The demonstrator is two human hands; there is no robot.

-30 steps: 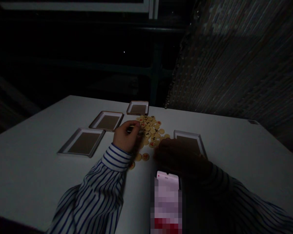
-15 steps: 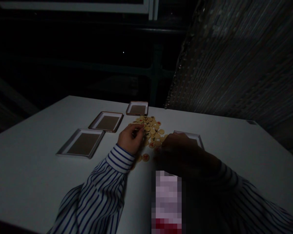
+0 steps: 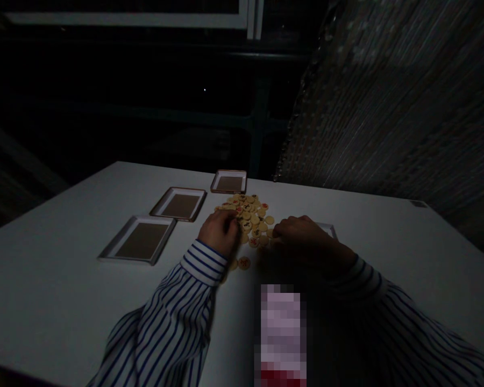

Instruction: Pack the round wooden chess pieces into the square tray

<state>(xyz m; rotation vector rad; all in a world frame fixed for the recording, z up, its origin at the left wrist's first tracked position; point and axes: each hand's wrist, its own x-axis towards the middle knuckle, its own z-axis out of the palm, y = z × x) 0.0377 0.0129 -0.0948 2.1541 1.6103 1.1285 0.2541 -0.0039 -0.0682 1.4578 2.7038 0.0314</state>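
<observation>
Holding our left hand [image 3: 219, 232] and right hand [image 3: 306, 237] curled at the heaped round pieces [image 3: 247, 216] on the worktop [image 3: 56, 301], we cannot tell in this gloom whether either grips one; our left cuff [image 3: 204, 262], brushing sideways, could knock the stray piece [image 3: 244, 263] nearby.

a heap of discs [image 3: 247, 226] lies mid-table [image 3: 64, 231], between the left hand [image 3: 218, 232] and the right hand [image 3: 306, 239]. to its left, a near tray [image 3: 141, 241], a middle tray [image 3: 180, 206] and a far tray [image 3: 229, 183] step back diagonally. a fourth tray [image 3: 327, 228] sits right, mostly hidden behind the right hand. one stray disc [image 3: 244, 263] lies before the heap, a phone [image 3: 282, 328] nearer still.
</observation>
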